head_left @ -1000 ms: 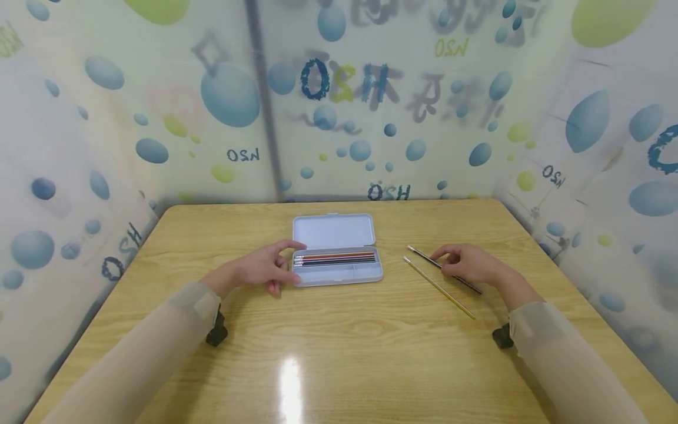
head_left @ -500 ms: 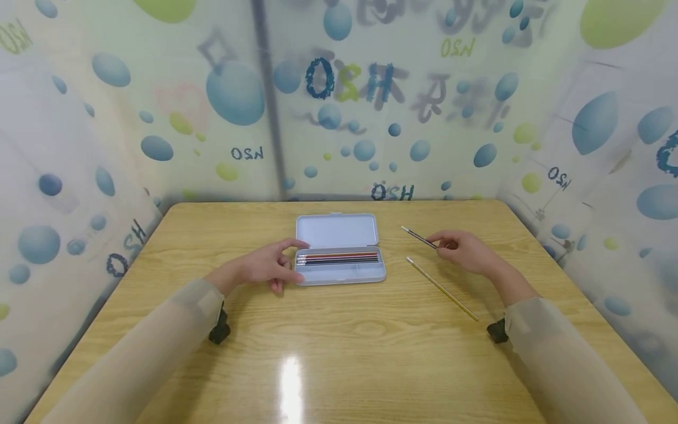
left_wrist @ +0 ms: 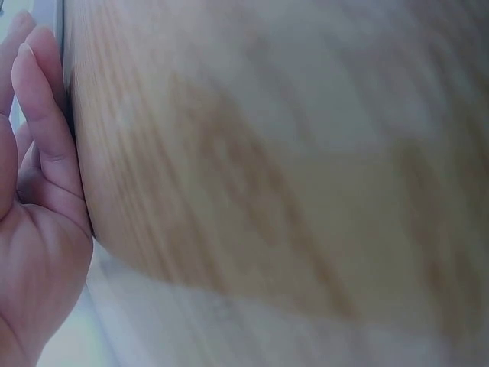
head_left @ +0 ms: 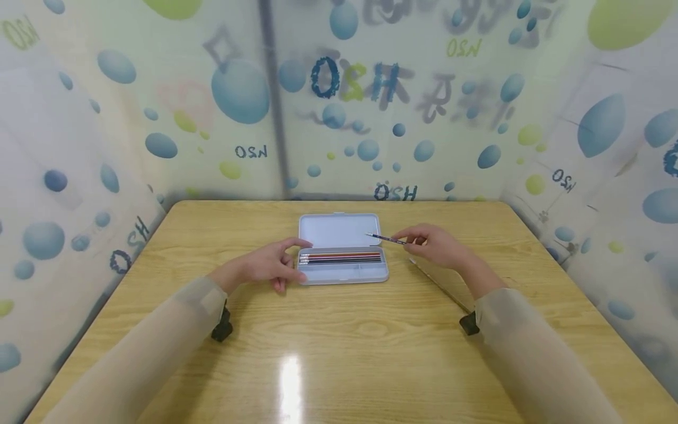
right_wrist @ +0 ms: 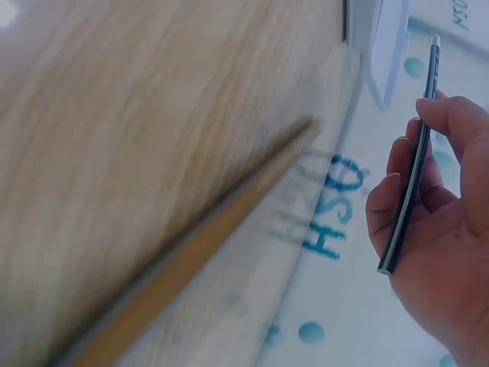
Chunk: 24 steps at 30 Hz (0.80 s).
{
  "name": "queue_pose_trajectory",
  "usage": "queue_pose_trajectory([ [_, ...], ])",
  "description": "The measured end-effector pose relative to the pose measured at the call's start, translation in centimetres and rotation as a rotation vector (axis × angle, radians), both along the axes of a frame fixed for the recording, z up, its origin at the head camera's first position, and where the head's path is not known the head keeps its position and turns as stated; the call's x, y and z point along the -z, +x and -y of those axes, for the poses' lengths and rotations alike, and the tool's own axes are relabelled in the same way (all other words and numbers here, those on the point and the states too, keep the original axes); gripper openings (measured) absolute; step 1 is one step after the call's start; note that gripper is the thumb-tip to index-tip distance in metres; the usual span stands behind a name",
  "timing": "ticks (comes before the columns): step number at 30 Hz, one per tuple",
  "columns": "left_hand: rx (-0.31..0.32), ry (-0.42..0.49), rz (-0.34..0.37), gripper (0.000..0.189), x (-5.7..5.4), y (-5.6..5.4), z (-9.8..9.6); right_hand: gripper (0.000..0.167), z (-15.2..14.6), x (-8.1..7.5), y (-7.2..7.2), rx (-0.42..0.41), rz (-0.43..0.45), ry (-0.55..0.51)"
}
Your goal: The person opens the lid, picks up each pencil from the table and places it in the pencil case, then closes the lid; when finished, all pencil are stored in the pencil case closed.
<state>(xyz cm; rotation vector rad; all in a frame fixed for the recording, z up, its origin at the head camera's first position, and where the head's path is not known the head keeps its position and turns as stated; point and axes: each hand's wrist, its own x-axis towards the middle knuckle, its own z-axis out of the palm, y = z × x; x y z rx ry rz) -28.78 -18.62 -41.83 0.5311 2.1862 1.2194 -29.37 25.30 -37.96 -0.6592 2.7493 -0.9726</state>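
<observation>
A pale pencil case (head_left: 331, 274) lies open on the table, its lid (head_left: 336, 228) folded back. Several pencils (head_left: 344, 258) lie side by side in its rear compartment, eraser ends to the left. My left hand (head_left: 265, 265) holds the left end of the case, thumb at the front corner and index finger at the rear one. In my right hand (head_left: 436, 246) a dark pencil (right_wrist: 416, 160) is pinched, its eraser end overlapping the lid's right side in the head view. A yellow pencil (right_wrist: 206, 248) lies on the table under the right forearm, partly hidden in the head view.
The wooden table (head_left: 339, 330) bears a bright light reflection (head_left: 290, 383) near the front. Behind it and at both sides stand patterned curtain walls (head_left: 339, 141). Each wrist wears a small black device (head_left: 222, 327).
My right hand has lifted the dark pencil from beside the yellow one and carried it left to the case. The left hand stays at the case's left end.
</observation>
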Motion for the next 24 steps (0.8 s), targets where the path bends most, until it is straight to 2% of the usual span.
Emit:
queue_pose_trajectory([
  [11,-0.001,0.002,0.009,0.089,-0.1,0.1,0.0,0.029,5.5,0.3,-1.3,-0.13,-0.018,0.012],
  [24,-0.013,0.0,0.018,0.087,-0.1,0.1,-0.1,0.026,10.7,1.6,-2.0,-0.138,0.01,0.112],
])
